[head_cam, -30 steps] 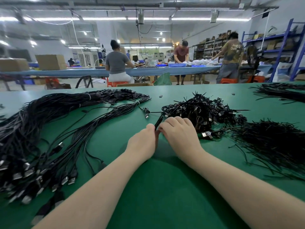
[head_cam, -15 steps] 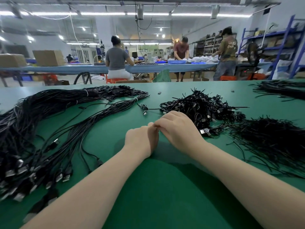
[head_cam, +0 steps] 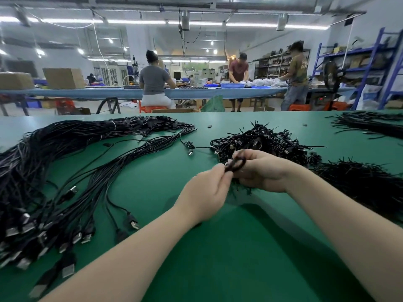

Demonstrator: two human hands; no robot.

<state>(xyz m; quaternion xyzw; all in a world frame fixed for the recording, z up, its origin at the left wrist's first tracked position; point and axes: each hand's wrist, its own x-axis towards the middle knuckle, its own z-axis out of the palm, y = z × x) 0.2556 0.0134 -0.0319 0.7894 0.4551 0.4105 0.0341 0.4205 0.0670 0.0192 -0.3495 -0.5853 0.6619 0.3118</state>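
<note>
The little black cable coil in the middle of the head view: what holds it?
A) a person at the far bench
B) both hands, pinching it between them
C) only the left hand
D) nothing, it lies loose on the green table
B: the cable coil is pinched between the fingers of the left hand and the right hand.

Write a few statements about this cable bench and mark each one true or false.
1. The left hand and the right hand both grip one small coiled cable. True.
2. The table is red. False: it is green.
3. The long cable bundles lie left of the hands. True.
4. The pile of coiled cables lies between the hands and the camera. False: it lies beyond the hands.
</note>
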